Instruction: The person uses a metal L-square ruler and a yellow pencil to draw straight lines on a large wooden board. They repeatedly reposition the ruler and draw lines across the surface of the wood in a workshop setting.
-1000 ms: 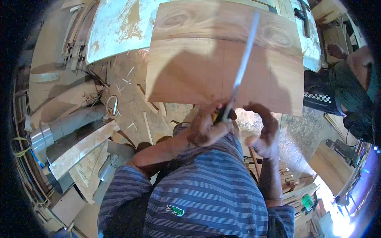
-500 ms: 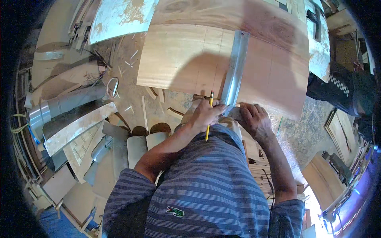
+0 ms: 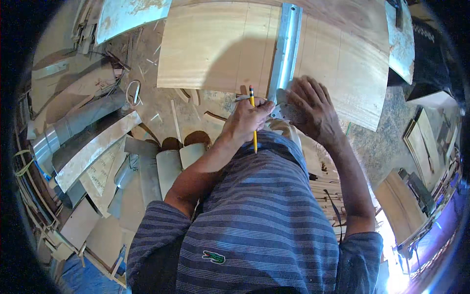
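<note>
My left hand (image 3: 247, 117) is closed round a yellow pencil (image 3: 254, 130), which stands nearly upright in the picture with its eraser end away from me. The same hand's thumb and fingertips meet the near end of a long metal straightedge (image 3: 285, 49). This bar lies across a light wooden board (image 3: 205, 54) marked with several thin pencil lines. A grey plate with small holes shows at the bar's near end, partly covered by my right hand (image 3: 313, 110). That hand is open, its fingers spread over the board's near edge just right of the bar; the fingertips look slightly blurred.
Grey pipes (image 3: 169, 164) and curved offcuts lie on the floor to the left, with a white-coated strip (image 3: 98, 147) among them. Thin wooden panels (image 3: 423, 147) lean at the right, near a brown board (image 3: 399, 206). A person's dark-clothed leg (image 3: 431, 54) shows at the far right.
My right hand has gone from curled fingers at the board's near edge to spread fingers beside the bar. My left hand keeps the pencil. The board now appears higher in the picture.
</note>
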Motion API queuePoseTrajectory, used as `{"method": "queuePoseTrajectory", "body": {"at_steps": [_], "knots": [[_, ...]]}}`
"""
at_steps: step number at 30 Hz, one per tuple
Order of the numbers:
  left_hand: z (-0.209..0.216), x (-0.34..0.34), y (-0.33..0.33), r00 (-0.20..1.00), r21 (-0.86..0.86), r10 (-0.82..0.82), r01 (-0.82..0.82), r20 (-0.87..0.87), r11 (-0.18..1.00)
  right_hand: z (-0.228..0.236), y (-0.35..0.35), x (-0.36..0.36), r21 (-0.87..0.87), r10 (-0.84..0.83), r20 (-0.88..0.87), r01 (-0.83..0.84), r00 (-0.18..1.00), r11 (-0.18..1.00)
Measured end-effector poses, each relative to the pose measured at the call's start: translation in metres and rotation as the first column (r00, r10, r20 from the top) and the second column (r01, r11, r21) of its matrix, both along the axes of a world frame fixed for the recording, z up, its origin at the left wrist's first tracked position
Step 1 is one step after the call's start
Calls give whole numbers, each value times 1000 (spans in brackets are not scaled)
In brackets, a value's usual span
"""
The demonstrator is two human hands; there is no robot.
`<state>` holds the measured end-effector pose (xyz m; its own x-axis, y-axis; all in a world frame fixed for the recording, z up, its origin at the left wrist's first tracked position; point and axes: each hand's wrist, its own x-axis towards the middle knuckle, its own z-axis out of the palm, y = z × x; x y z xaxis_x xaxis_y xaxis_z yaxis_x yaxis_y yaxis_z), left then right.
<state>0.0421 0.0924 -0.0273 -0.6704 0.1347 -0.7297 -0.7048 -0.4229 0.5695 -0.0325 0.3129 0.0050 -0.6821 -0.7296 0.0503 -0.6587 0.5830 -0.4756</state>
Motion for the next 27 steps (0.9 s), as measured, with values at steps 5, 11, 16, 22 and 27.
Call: {"method": "queuePoseTrajectory", "body": {"at_steps": [5,11,16,22,27], "knots": [[-1,1,0,999,32,41,-42,13,999,1,-5,-2,188,10,36,-17,999,982],[3,-1,-2,997,53,74,-74,11,996,6,-8,-3,190,5,69,-18,998,982],[-2,1,2,997,24,79,-79,12,997,3,-6,-4,191,3,81,-18,997,981],[-2,0,0,997,10,53,-54,52,999,6,-8,-3,141,-37,124,19,992,990],[10,4,-20,997,-85,80,-81,-5,993,9,-8,-4,222,9,86,-28,996,975]]}}
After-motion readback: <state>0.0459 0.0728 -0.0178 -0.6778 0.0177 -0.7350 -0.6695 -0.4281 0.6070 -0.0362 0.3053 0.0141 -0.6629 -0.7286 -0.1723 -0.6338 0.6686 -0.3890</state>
